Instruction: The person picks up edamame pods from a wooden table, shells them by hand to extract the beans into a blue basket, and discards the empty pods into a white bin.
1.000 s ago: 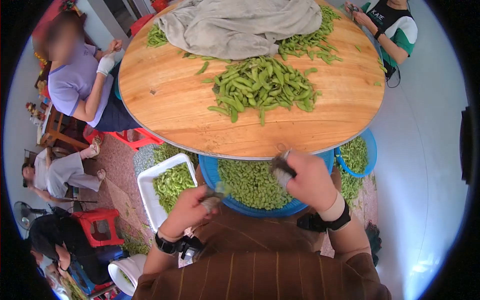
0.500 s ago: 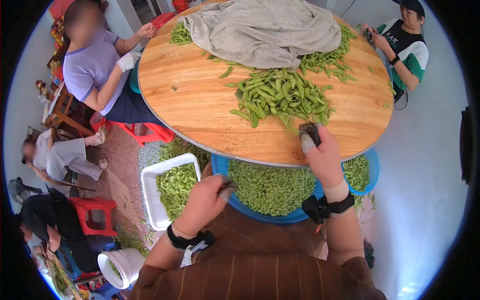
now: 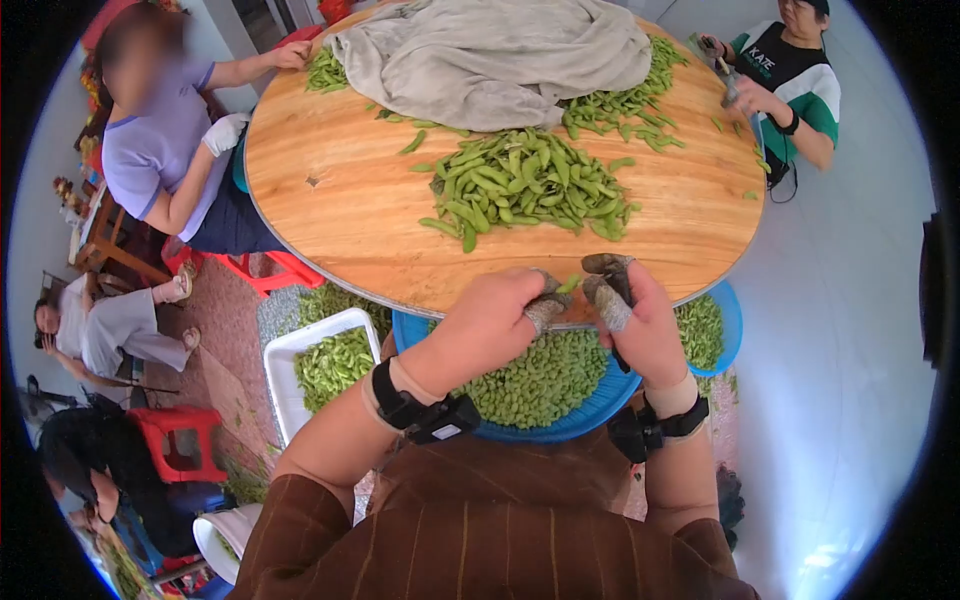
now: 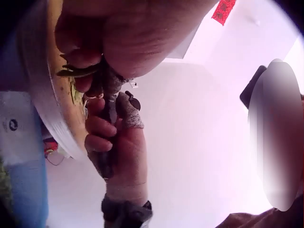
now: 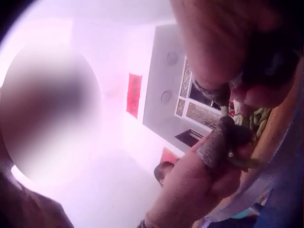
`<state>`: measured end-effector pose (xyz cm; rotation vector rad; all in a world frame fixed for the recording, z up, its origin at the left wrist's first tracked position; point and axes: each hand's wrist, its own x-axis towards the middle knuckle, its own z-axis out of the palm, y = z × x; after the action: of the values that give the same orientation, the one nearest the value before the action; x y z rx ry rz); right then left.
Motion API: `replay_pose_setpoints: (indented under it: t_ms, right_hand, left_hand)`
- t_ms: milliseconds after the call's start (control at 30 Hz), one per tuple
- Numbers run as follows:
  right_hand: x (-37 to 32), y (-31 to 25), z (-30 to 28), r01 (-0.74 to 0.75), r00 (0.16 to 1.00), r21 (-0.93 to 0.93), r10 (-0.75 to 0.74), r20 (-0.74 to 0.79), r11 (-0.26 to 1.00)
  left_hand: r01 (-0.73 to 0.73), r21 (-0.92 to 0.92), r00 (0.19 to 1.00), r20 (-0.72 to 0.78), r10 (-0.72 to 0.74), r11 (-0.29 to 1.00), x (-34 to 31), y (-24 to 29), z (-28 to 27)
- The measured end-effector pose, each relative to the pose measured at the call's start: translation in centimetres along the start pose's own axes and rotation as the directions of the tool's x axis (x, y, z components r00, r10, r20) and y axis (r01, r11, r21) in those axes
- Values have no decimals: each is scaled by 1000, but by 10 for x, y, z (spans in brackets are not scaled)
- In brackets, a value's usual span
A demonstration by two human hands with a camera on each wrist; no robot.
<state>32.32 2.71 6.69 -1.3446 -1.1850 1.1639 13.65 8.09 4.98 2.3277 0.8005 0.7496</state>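
Note:
Both hands meet over the near edge of the round wooden table [image 3: 340, 240]. The left hand [image 3: 490, 318], with wrapped thumb and fingertip, pinches a green pod [image 3: 570, 284]. Close on its right, the right hand [image 3: 642, 322] has a wrapped thumb and dark-covered finger, curled round a dark, slim object [image 3: 621, 362]. In the left wrist view the dark object [image 4: 112, 111] lies along the right hand's [image 4: 128, 147] curled fingers. The right wrist view shows the left hand [image 5: 190, 185] with its fingertips at the pod [image 5: 224, 111]. A pile of pods [image 3: 530, 185] lies beyond the hands.
Below the table edge, a blue basin [image 3: 590, 408] holds shelled beans. A white tray [image 3: 283, 385] of pods stands left, a smaller blue basin [image 3: 733, 330] right. Grey cloth [image 3: 490, 60] covers more pods at the back. Seated people flank the table.
The left hand has moved up and right from above the basin to the table edge. The right hand has come back from the pile, and a pod is now between the hands.

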Motion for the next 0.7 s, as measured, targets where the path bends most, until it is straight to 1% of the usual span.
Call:
replay_pose_setpoints:
  t_ms: [33, 67, 100, 133, 167, 200, 267, 300, 367, 400, 433, 467, 500, 533, 567, 600, 633, 667, 700]
  right_hand:
    - [-2, -2, 2, -2, 1000, 7, 2, -2, 1000]
    - [-9, -5, 4, 24, 999, -37, -23, 43, 999]
    - [-15, -7, 5, 51, 995, -79, -44, 89, 996]
    - [-17, -6, 5, 45, 995, -72, -39, 89, 996]
    - [-20, -4, 4, 111, 984, -122, -92, 150, 986]
    - [-23, -3, 3, 178, 967, -168, -141, 213, 970]
    - [-26, -2, 4, 189, 963, -193, -143, 230, 963]
    - [-27, -1, 4, 186, 962, -199, -137, 237, 962]
    - [-30, 1, 2, 182, 963, -204, -132, 234, 962]
    - [-31, 3, 2, 150, 965, -155, -110, 238, 976]
    - [-32, 4, 1, 117, 966, -107, -88, 243, 987]
    - [-34, 2, 0, 117, 967, -105, -89, 238, 988]
    - [-37, -3, -1, -11, 965, -3, 11, 260, 1000]
    - [-38, -5, -1, -141, 950, 97, 107, 294, 985]
    - [-39, -3, -2, -142, 950, 97, 108, 292, 985]
    - [-40, 1, -2, -172, 936, 164, 109, 336, 971]
    - [-42, 3, -3, -204, 919, 227, 106, 380, 952]
    - [-46, 2, -4, -207, 919, 227, 110, 378, 952]
    - [-52, 0, -4, -378, 864, 375, 177, 472, 846]
  left_hand:
    - [119, -87, 993, 26, -117, 989, -2, 6, -5]
    - [241, -170, 970, 62, -233, 956, -5, 12, -8]
    - [247, -166, 969, 70, -238, 955, -8, 14, -8]
    - [262, -238, 965, 54, -256, 935, -12, 17, -8]
    - [274, -310, 960, 37, -276, 911, -15, 18, -7]
    - [280, -309, 959, 43, -281, 909, -17, 18, -5]
    - [366, -348, 931, 125, -344, 863, -21, 19, -2]
    - [367, -346, 930, 130, -344, 863, -22, 19, 0]
    - [319, -333, 948, 132, -291, 888, -24, 18, 3]
    - [317, -331, 948, 136, -287, 889, -24, 19, 3]
    - [275, -229, 961, 103, -258, 934, -24, 22, 2]
    - [231, -122, 972, 73, -224, 965, -25, 23, 2]
    - [229, -122, 972, 76, -221, 966, -26, 24, 3]
    - [152, -48, 988, 36, -150, 987, -28, 23, 4]
    - [76, 29, 997, 1, -76, 997, -29, 24, 5]
    - [75, 29, 997, 2, -75, 997, -31, 26, 5]
    - [109, -238, 994, 46, -101, 965, -32, 29, 4]
    - [147, -487, 989, 97, -115, 861, -33, 32, 3]
    - [149, -490, 988, 99, -115, 859, -37, 33, -2]
